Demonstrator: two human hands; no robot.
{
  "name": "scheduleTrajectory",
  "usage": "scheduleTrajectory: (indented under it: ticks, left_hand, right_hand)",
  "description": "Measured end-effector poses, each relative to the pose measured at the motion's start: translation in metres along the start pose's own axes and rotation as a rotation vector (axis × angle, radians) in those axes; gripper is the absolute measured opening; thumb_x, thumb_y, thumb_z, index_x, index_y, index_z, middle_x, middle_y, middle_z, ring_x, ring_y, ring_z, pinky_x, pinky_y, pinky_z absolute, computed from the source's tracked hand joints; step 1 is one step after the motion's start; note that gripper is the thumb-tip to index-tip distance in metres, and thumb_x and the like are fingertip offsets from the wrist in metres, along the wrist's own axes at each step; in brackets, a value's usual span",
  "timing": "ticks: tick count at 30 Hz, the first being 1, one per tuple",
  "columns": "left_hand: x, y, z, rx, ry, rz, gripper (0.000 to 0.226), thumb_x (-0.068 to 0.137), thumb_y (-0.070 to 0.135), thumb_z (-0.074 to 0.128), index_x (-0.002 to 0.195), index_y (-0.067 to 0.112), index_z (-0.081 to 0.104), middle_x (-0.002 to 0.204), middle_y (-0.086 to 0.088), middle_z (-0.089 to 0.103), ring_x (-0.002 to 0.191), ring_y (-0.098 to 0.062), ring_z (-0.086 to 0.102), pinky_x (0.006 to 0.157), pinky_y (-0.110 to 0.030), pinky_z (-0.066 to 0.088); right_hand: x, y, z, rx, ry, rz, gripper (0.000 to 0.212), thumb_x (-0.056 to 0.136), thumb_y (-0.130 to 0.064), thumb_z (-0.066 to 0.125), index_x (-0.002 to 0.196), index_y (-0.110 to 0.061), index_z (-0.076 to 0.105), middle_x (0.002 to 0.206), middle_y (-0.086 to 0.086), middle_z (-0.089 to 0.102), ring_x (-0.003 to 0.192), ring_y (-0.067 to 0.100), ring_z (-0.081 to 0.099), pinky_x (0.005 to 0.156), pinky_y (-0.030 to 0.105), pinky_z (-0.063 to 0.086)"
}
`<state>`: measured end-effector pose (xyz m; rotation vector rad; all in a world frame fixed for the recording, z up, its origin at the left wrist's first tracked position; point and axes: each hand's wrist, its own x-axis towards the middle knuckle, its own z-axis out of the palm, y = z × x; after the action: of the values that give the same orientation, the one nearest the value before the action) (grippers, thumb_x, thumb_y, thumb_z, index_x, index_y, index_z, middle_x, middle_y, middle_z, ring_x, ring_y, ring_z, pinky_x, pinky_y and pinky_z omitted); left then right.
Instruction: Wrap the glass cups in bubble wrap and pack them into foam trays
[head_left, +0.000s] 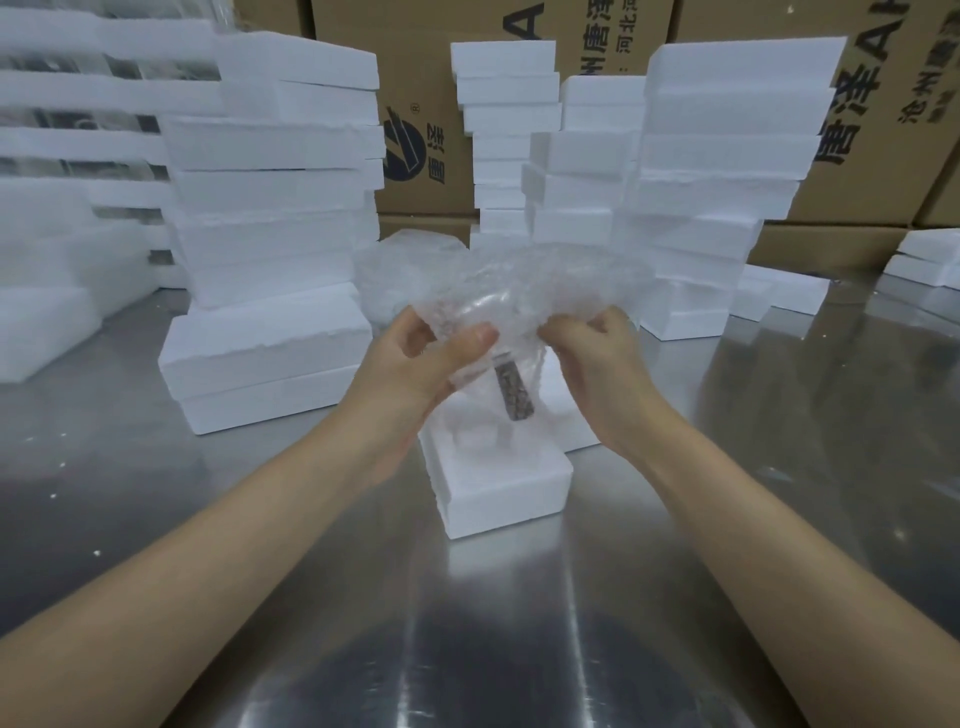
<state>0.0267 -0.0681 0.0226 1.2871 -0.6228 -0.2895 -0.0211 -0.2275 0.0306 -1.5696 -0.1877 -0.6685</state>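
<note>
Beyond hands: foam stacks wall the way.
Below hands: foam tray, seemingly open.
Nearer: bare steel table.

My workbench, with boxes behind it

I stand at a shiny steel table that throws back soft streaks of overhead light and carries a few white crumbs near its left edge. Along the table's far edge brown cardboard boxes make a wall, printed with black characters and a round logo. No window or floor shows from here.
</note>
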Motion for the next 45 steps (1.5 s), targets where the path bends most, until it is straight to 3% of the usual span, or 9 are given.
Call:
scheduleTrajectory:
  ticks: [5, 10, 14, 19, 27, 32, 37, 42, 45]
  left_hand:
    - [0.000, -0.001, 0.001, 0.094, 0.155, 0.056, 0.065, 0.065, 0.033, 0.079, 0.125, 0.019, 0.057, 0.124, 0.002, 0.064, 0.113, -0.018, 0.063, 0.100, -0.043, 0.048]
    - [-0.002, -0.002, 0.005, 0.110, 0.117, 0.078, 0.058, 0.069, 0.030, 0.080, 0.122, 0.021, 0.059, 0.119, 0.008, 0.067, 0.109, -0.016, 0.065, 0.099, -0.045, 0.049]
    - [-0.001, -0.002, 0.003, 0.077, 0.059, 0.064, 0.061, 0.064, 0.033, 0.083, 0.120, 0.021, 0.061, 0.119, 0.006, 0.068, 0.110, -0.017, 0.065, 0.100, -0.046, 0.049]
    - [-0.002, -0.004, 0.001, 0.149, -0.006, 0.063, 0.063, 0.063, 0.041, 0.081, 0.121, 0.026, 0.062, 0.122, 0.009, 0.066, 0.116, -0.018, 0.061, 0.102, -0.045, 0.046]
    - [0.000, -0.004, -0.002, 0.171, 0.072, 0.064, 0.057, 0.068, 0.032, 0.084, 0.120, 0.021, 0.063, 0.118, 0.007, 0.068, 0.110, -0.016, 0.065, 0.101, -0.045, 0.048]
    - [0.000, -0.005, -0.001, 0.186, 0.003, 0.088, 0.058, 0.069, 0.036, 0.081, 0.123, 0.024, 0.061, 0.122, 0.007, 0.067, 0.115, -0.018, 0.062, 0.104, -0.046, 0.044]
    - [-0.002, -0.005, 0.000, 0.141, -0.154, 0.130, 0.065, 0.071, 0.036, 0.078, 0.129, 0.017, 0.056, 0.128, -0.002, 0.064, 0.121, -0.022, 0.058, 0.107, -0.047, 0.041]
    - [-0.007, -0.001, 0.005, 0.148, -0.228, 0.175, 0.069, 0.072, 0.058, 0.068, 0.123, 0.013, 0.056, 0.118, 0.001, 0.068, 0.112, -0.021, 0.063, 0.085, -0.030, 0.053]
    - [-0.004, 0.000, 0.000, 0.262, -0.215, 0.247, 0.071, 0.081, 0.050, 0.069, 0.138, 0.017, 0.044, 0.129, 0.003, 0.061, 0.119, -0.014, 0.058, 0.085, -0.024, 0.051]
  right_hand:
    - [-0.001, 0.005, 0.005, -0.046, -0.132, 0.053, 0.031, 0.086, -0.060, 0.054, 0.095, -0.038, 0.074, 0.103, -0.012, 0.072, 0.105, 0.009, 0.065, 0.093, 0.026, 0.046]
    - [0.002, 0.004, -0.001, 0.267, -0.009, 0.160, 0.019, 0.096, -0.020, 0.050, 0.105, -0.011, 0.065, 0.100, 0.001, 0.071, 0.097, 0.016, 0.065, 0.081, 0.023, 0.049]
    - [0.000, -0.002, 0.002, 0.381, 0.020, 0.251, 0.052, 0.082, -0.008, 0.062, 0.127, 0.013, 0.048, 0.130, 0.031, 0.053, 0.112, 0.034, 0.053, 0.104, 0.047, 0.039]
    - [0.001, 0.005, -0.001, 0.298, 0.088, 0.194, 0.021, 0.083, 0.009, 0.061, 0.095, -0.008, 0.058, 0.084, 0.003, 0.069, 0.075, 0.013, 0.067, 0.065, 0.022, 0.053]
    - [0.002, 0.003, -0.002, 0.292, -0.156, 0.224, 0.037, 0.093, -0.008, 0.039, 0.066, -0.013, 0.064, 0.079, 0.002, 0.067, 0.081, 0.015, 0.059, 0.069, 0.023, 0.047]
    - [0.001, 0.006, 0.001, 0.178, -0.105, 0.215, 0.019, 0.094, 0.001, 0.049, 0.099, -0.005, 0.067, 0.104, 0.009, 0.065, 0.093, 0.019, 0.061, 0.082, 0.027, 0.048]
    - [0.002, 0.003, 0.002, 0.325, 0.001, 0.289, 0.046, 0.088, 0.008, 0.057, 0.126, -0.016, 0.046, 0.131, 0.022, 0.052, 0.104, 0.027, 0.058, 0.086, 0.034, 0.051]
    - [-0.007, -0.001, 0.014, 0.463, -0.257, 0.384, 0.034, 0.085, -0.006, 0.053, 0.119, -0.004, 0.058, 0.107, 0.015, 0.070, 0.095, 0.026, 0.069, 0.080, 0.042, 0.057]
    - [-0.005, -0.002, 0.014, 0.382, -0.169, 0.340, 0.029, 0.091, -0.003, 0.049, 0.118, -0.008, 0.059, 0.100, 0.011, 0.072, 0.088, 0.028, 0.070, 0.067, 0.035, 0.056]
